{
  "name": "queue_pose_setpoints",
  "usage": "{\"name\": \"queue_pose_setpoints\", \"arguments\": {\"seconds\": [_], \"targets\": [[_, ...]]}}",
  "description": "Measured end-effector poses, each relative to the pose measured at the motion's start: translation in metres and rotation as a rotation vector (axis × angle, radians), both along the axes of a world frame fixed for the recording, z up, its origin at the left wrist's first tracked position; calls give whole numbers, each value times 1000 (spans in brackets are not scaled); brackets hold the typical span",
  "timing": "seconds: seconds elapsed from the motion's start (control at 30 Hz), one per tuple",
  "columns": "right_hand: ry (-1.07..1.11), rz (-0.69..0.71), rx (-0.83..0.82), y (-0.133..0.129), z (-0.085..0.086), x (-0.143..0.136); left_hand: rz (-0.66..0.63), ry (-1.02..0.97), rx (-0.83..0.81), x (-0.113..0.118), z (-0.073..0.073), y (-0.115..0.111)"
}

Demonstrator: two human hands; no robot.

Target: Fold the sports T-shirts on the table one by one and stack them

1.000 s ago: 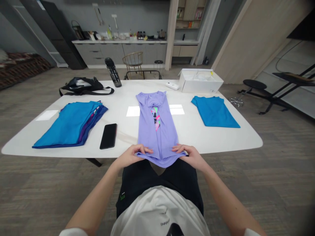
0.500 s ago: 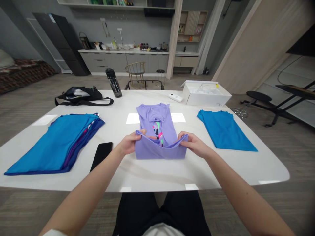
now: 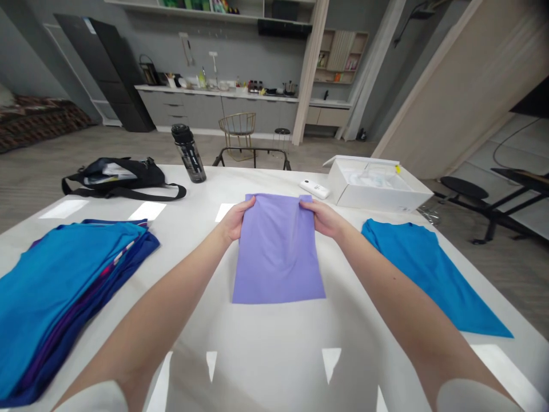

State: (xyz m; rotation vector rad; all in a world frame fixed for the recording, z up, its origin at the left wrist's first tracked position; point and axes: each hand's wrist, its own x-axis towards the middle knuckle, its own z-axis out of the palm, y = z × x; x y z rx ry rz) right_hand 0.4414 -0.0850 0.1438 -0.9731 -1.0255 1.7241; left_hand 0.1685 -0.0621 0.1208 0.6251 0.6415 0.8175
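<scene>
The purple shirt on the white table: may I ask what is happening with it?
The person's left hand holds the purple shirt near one far corner, and the right hand holds it near the other. The shirt is folded into a roughly rectangular shape over the white table. A stack of folded clothes lies to the left, a folded blue shirt to the right.

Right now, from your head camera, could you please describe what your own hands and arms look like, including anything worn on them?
The left hand and right hand are both bare, with no gloves or wristwear showing. The forearms are uncovered too. At the picture's lower edge, a plain, whitish left sleeve and matching right sleeve show, without visible markings.
</scene>
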Motion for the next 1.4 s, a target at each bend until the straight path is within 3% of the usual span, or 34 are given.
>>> {"name": "queue_pose_setpoints", "arguments": {"seconds": [0.13, 0.23, 0.37, 0.47, 0.53, 0.67, 0.77, 0.87, 0.97, 1.03, 1.23, 1.4], "targets": [[-113, -98, -118, 66, -31, -8, 58, 262, 24, 7, -21, 58], [-454, -234, -86, 97, -62, -16, 201, 706, 198, 5, -47, 83], [-868, -399, 83, 109, -94, -17, 358, 1261, 473, -4, -74, 95], [-1165, -432, 334, 106, -105, -14, 357, 1549, 628, -7, -80, 96], [-1274, -426, 418, 103, -106, -14, 357, 1617, 648, -5, -79, 95], [-1437, -402, 517, 91, -99, -21, 428, 1731, 723, 6, -69, 83], [-1533, -416, 725, 74, -93, -35, 488, 1775, 1050, 21, -65, 59], [-1489, -296, 818, 50, -95, -50, 232, 1693, 1335, 39, -72, 29], [-1488, -34, 692, 33, -106, -60, -41, 1657, 1245, 50, -87, 10], [-1532, 60, 609, 27, -112, -62, -131, 1636, 1157, 50, -94, 4], [-1591, 25, 572, 5, -112, -62, 33, 1670, 1183, 43, -92, -18], [-1599, 88, 588, -31, -113, -62, -107, 1692, 1147, 45, -93, -51]]}}
